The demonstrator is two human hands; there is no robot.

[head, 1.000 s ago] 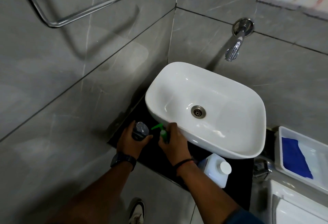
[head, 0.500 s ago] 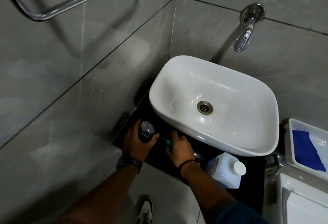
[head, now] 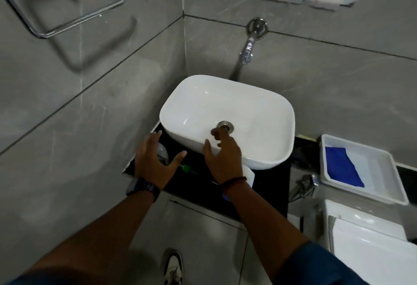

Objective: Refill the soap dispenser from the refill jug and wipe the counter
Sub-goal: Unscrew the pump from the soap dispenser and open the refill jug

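Observation:
The clear soap dispenser bottle [head: 163, 152] stands on the black counter [head: 268, 178] left of the white basin, mostly hidden behind my left hand [head: 155, 162]. That hand hovers over it, open, fingers spread. The green pump head [head: 186, 168] lies on the counter between my hands. My right hand [head: 222, 157] is lifted over the basin's front rim, open and holding nothing. The white refill jug [head: 248, 175] stands on the counter under my right wrist, with only a corner showing. A blue cloth [head: 340, 167] lies in a white tray at the right.
The white basin [head: 266, 113] fills most of the counter, with a chrome tap [head: 249, 46] on the wall above. The white tray [head: 381, 171] rests on the toilet cistern [head: 372, 244] at the right. A chrome towel rail [head: 74, 21] hangs on the left wall.
Both hands have let go: the left released the bottle, the right left the green pump head lying on the counter. Both hands rose, the right toward the basin.

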